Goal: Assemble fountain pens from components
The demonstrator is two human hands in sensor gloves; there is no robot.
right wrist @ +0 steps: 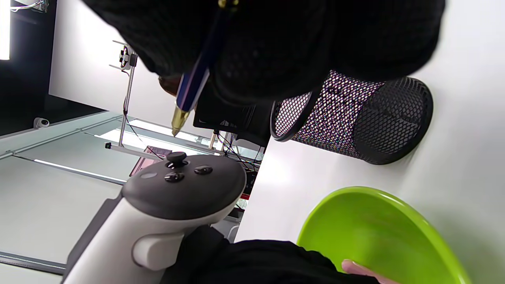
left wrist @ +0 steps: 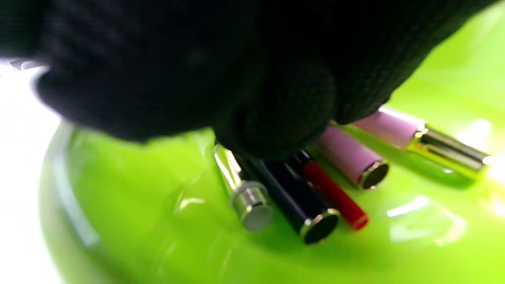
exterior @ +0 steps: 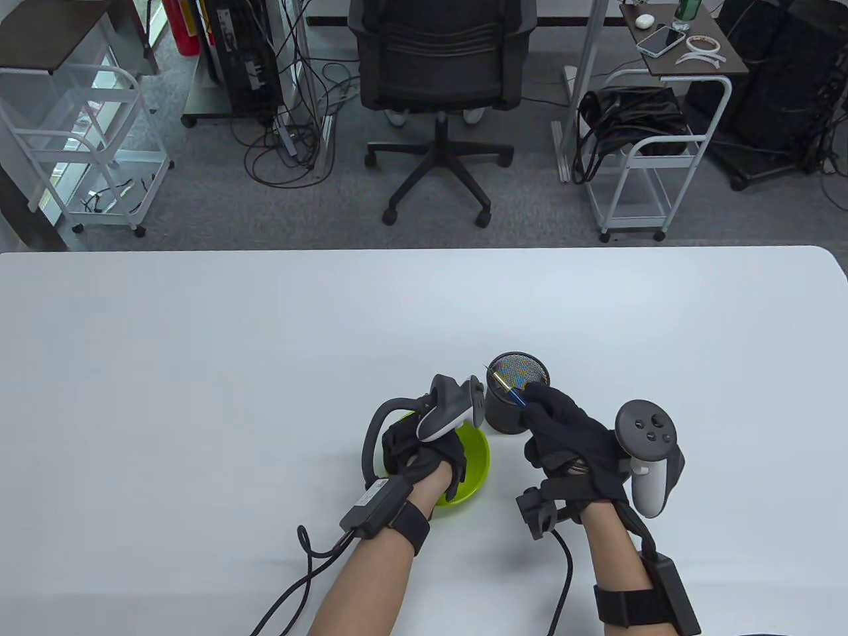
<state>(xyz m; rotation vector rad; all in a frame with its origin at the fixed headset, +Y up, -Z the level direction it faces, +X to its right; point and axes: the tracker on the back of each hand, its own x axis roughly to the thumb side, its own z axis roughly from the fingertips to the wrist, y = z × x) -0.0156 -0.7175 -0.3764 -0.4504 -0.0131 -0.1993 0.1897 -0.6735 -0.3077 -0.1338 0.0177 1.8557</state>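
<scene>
On the white tabletop (exterior: 199,397) the green bowl (exterior: 478,464) holds the loose parts, and the left hand (exterior: 424,457) reaches into it, fingers (left wrist: 276,118) resting on the dark barrel (left wrist: 300,205) (whether they grip it I cannot tell). The barrels lie side by side, ends toward the wrist. The right hand (exterior: 563,430) pinches the blue nib section (exterior: 513,392) over the mesh cup (exterior: 517,404).
</scene>
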